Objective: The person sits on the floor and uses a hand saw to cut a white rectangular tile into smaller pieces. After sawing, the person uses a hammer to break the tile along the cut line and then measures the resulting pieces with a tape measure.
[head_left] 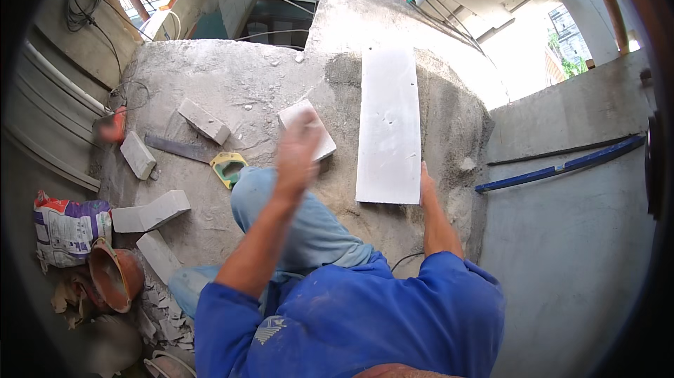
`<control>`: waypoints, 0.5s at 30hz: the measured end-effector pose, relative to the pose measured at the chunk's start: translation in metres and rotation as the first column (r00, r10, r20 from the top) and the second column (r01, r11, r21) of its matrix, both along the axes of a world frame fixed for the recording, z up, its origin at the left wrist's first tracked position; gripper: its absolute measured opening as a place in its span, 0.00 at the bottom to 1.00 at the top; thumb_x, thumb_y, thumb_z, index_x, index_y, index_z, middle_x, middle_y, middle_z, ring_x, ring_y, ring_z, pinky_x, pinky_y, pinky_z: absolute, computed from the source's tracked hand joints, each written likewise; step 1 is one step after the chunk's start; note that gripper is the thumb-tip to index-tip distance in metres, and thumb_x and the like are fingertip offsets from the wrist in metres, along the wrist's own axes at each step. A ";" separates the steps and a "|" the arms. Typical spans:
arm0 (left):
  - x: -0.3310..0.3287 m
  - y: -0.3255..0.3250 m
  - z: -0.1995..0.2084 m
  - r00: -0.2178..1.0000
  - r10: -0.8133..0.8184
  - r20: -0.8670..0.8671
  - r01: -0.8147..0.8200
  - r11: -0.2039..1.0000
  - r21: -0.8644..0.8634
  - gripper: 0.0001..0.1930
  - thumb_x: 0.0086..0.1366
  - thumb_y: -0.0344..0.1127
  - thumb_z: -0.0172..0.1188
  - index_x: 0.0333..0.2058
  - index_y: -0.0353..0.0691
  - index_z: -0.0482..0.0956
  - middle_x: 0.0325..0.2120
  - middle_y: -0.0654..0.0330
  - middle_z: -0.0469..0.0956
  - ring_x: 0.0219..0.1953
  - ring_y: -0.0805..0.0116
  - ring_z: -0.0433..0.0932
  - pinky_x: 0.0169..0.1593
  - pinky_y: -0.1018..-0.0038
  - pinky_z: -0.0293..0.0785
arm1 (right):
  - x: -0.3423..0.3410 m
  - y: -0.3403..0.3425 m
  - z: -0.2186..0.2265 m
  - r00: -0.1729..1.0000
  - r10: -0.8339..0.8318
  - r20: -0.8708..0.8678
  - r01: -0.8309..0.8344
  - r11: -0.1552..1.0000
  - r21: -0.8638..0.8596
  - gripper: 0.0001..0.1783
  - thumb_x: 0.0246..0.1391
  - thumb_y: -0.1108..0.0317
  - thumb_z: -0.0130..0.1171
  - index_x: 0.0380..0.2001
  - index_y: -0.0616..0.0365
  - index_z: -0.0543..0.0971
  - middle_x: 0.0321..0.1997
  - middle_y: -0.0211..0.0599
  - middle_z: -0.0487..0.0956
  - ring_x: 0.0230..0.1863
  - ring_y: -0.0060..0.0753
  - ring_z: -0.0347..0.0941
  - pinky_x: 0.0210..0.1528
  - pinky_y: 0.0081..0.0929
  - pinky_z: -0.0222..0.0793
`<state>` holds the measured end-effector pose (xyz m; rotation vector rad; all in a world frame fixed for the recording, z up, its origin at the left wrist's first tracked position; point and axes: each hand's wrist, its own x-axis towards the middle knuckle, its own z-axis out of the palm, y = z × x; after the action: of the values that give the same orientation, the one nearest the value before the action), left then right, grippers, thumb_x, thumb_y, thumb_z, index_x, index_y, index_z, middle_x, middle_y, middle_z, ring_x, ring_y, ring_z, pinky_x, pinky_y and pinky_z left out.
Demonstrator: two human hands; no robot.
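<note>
- Left hand [299, 145] blurred over the small block [325, 145] — cannot tell if spread.
- Right hand [426, 185] at the right edge of the long block [388, 125] — grip unclear.
- Floor [346, 128] strip separates the blocks.

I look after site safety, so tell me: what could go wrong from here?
The long white block might slip or tip, as only the right hand appears to be against it, at one edge. The bent knee could knock or catch the handsaw, whose handle lies right beside it. The loose broken pieces near the bucket might shift underfoot.
</note>
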<state>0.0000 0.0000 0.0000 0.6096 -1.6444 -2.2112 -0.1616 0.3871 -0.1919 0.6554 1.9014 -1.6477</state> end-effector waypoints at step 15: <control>-0.069 0.111 -0.118 0.703 -0.456 0.546 0.547 0.837 -0.004 0.70 0.56 0.78 0.59 0.71 0.18 0.41 0.68 0.25 0.55 0.70 0.34 0.60 0.71 0.59 0.60 | 0.052 -0.092 0.078 0.899 0.329 -0.288 -0.120 0.819 0.561 0.32 0.52 0.47 0.73 0.44 0.68 0.82 0.41 0.49 0.85 0.41 0.40 0.82 0.46 0.35 0.77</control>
<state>-0.0694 0.1111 -0.1180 0.8571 -2.5201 -2.3524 -0.1099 0.2948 -0.1144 0.2924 2.6455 -1.1395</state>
